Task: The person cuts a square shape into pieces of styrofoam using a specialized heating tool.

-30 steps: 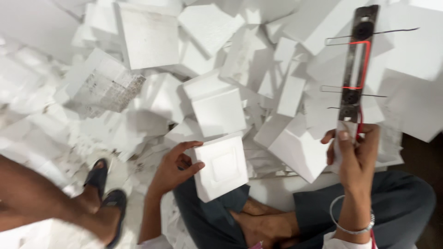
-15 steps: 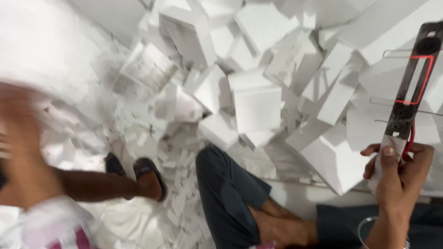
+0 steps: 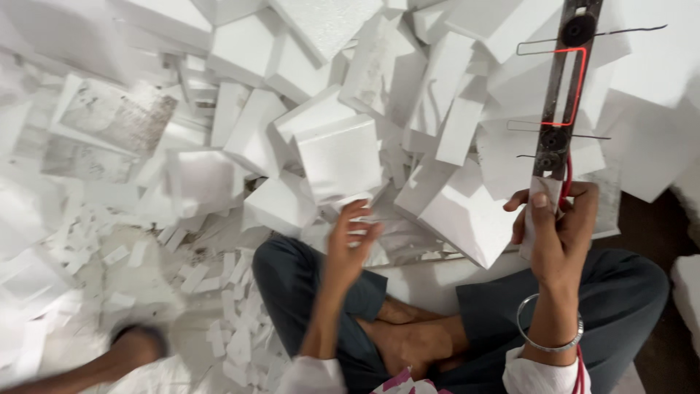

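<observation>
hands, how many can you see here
2: the left hand reaches for a white foam block at centre; the right hand grips a wire cutting tool at right.

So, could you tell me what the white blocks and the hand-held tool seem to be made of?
White blocks: apparently foam, matt and grainy, with crumbled offcuts around. Tool in the right hand: dark flat bar, likely metal, carrying thin wire loops, one red.

A dirty, grey-speckled foam slab point(image 3: 117, 120) is seen among heaped white foam pieces. Below that slab, small foam scraps point(image 3: 219, 292) are scattered, and a blurred sandalled foot point(image 3: 138, 343) is placed.
</observation>
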